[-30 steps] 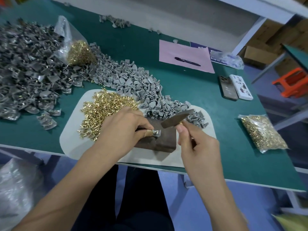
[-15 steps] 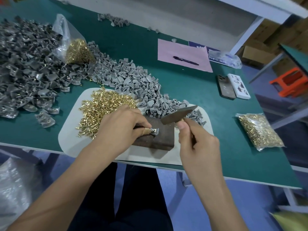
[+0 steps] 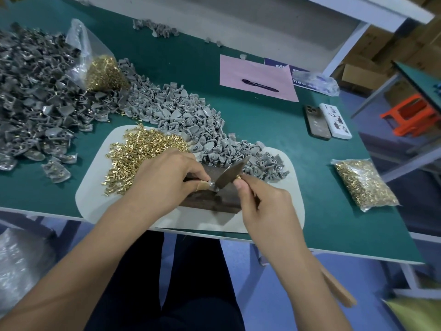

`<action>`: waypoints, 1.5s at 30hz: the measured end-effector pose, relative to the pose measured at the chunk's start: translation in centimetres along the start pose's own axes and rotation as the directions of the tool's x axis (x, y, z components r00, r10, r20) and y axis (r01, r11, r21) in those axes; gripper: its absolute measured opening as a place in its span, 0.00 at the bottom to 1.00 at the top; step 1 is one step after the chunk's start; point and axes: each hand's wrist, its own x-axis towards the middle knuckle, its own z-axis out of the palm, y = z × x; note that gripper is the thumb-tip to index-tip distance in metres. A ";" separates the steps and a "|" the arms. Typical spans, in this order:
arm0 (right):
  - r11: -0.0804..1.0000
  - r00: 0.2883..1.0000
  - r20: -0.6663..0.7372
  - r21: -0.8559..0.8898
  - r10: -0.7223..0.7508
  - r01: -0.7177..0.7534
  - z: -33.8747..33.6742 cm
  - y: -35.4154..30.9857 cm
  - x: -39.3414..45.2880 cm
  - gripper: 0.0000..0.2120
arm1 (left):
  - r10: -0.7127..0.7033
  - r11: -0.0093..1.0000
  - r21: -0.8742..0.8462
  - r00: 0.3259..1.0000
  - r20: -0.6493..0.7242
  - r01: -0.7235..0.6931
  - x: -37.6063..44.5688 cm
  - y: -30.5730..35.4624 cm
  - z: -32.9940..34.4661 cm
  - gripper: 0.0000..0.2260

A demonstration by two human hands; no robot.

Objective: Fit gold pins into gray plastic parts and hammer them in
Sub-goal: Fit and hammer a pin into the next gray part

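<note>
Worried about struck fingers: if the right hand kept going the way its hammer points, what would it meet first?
Most likely the small gray part that the left hand pinches on the dark block. The right hand has the hammer head on or just above it; the left fingertips lie right beside.

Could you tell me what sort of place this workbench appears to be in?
Most likely a small factory or assembly workshop. The green table carries bulk heaps of gray plastic parts and loose gold pins, a sealed bag of pins waits nearby, and stacked cardboard boxes stand behind.
</note>
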 end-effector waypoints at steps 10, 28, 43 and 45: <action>0.902 0.922 -0.201 -0.220 0.330 -0.371 -0.8 2.7 -1.0 0.07 | 0.029 0.997 -0.072 0.998 -0.059 -0.033 -0.8 0.6 1.4 0.03; 0.958 0.971 -0.019 0.157 -0.239 0.239 4.2 -2.5 1.7 0.03 | -0.027 0.967 -0.253 0.988 -0.151 -0.012 -4.6 -1.7 0.0 0.03; 0.925 0.890 0.256 0.153 -0.376 0.347 13.1 -13.4 5.7 0.03 | -0.401 0.916 -0.130 0.853 -0.334 0.379 -10.7 -12.1 -4.2 0.03; 0.930 0.882 0.296 0.123 -0.367 0.346 13.4 -13.4 6.2 0.03 | -0.420 0.907 -0.123 0.840 -0.343 0.403 -10.9 -13.0 -4.4 0.02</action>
